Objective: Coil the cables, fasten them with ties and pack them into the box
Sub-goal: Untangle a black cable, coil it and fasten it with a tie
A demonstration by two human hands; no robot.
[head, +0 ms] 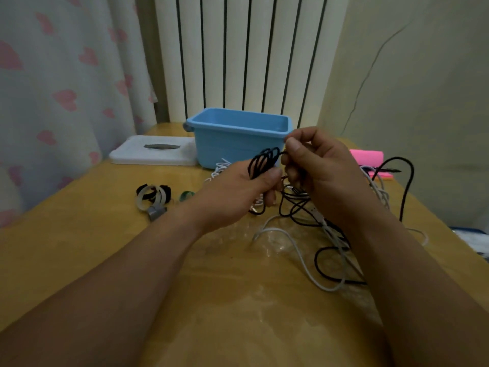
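- Fingers of the left hand curl round small loops of a thin black braided cable, and the right hand pinches it just beside them.
- Its slack tangles with a smooth white cable on the glossy yellow wooden bench.
- An open-topped light-blue plastic box stands just behind the hands, with a flat white lid beside it.
- Black and white strap ties lie left of the hands.
- A ribbed white radiator and a heart-print curtain stand behind the bench.

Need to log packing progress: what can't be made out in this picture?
Head view:
- blue box floor: hidden by its front wall.
- black cable coil's lower part: hidden inside the left hand.
- strand past the coil: covered by the right hand.
- ties: too blurred to count.
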